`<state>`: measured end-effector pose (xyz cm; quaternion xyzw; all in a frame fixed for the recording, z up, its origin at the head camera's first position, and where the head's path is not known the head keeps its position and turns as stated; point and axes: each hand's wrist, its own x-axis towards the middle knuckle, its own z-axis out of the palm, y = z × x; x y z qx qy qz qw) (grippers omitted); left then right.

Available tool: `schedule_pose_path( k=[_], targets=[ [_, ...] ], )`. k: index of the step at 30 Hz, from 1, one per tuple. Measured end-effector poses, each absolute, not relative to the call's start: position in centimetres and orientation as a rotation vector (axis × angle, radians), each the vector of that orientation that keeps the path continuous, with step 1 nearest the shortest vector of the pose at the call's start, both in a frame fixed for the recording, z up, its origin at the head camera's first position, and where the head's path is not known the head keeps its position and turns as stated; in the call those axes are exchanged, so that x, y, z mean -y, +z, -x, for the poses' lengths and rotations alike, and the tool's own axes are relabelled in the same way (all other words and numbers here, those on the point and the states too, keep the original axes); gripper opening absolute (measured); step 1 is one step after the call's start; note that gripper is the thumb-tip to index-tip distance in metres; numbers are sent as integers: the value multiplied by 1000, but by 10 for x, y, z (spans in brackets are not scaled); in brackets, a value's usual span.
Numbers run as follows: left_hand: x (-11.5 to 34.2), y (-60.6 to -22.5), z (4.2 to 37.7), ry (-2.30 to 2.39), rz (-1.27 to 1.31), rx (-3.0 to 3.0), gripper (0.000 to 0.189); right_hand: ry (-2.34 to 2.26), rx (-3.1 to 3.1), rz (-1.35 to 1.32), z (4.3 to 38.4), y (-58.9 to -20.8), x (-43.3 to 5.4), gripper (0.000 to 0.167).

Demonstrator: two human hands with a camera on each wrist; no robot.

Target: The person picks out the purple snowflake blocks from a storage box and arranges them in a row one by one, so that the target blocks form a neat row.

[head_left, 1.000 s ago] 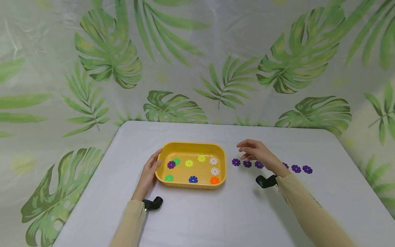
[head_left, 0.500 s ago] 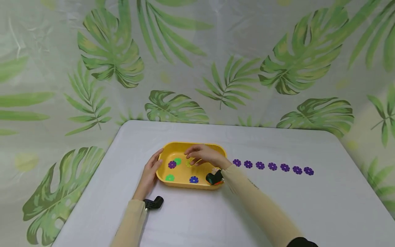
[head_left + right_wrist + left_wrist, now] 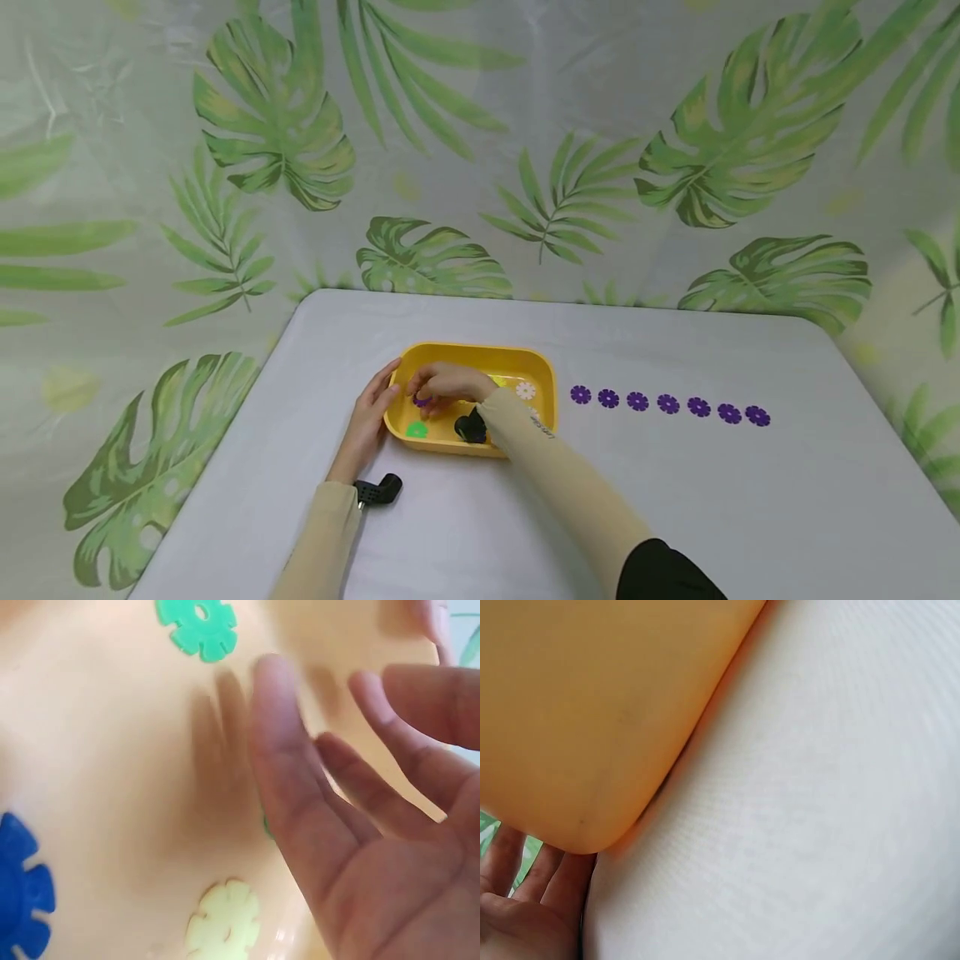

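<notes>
My left hand (image 3: 365, 421) holds the left end of a yellow plastic tray (image 3: 517, 353), its thumb at the rim. In the left wrist view its fingers (image 3: 538, 877) lie against the outer wall. My right hand (image 3: 450, 385) is inside the tray at its left part, over a purple notched disc (image 3: 422, 401) that its fingers partly cover. Through the right wrist camera, no disc shows between those spread fingers (image 3: 274, 705). Green (image 3: 201, 626), pale yellow (image 3: 225, 922) and blue (image 3: 19, 892) discs lie on the tray's floor near this hand.
Several purple discs (image 3: 668, 404) lie in a row on the white table (image 3: 675, 483), right of the tray. A white disc (image 3: 525, 390) is in the tray's right part. Behind the table hangs a leaf-patterned cloth (image 3: 420, 125).
From above the purple row, my right hand has moved left into the tray, down to the purple disc there. The left hand has stayed at the tray's left end.
</notes>
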<state>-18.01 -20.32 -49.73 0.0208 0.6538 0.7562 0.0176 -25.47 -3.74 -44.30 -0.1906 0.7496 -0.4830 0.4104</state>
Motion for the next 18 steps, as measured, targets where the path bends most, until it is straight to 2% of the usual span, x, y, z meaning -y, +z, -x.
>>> schedule_pose_path(
  k=[7, 18],
  targets=[
    [201, -484, 174, 2341, -68, -2033, 47, -1145, -1897, 444, 255, -443, 46, 23],
    [204, -507, 184, 2336, -43, -2097, 44, -1094, -2019, 422, 264, -452, 40, 13]
  ],
)
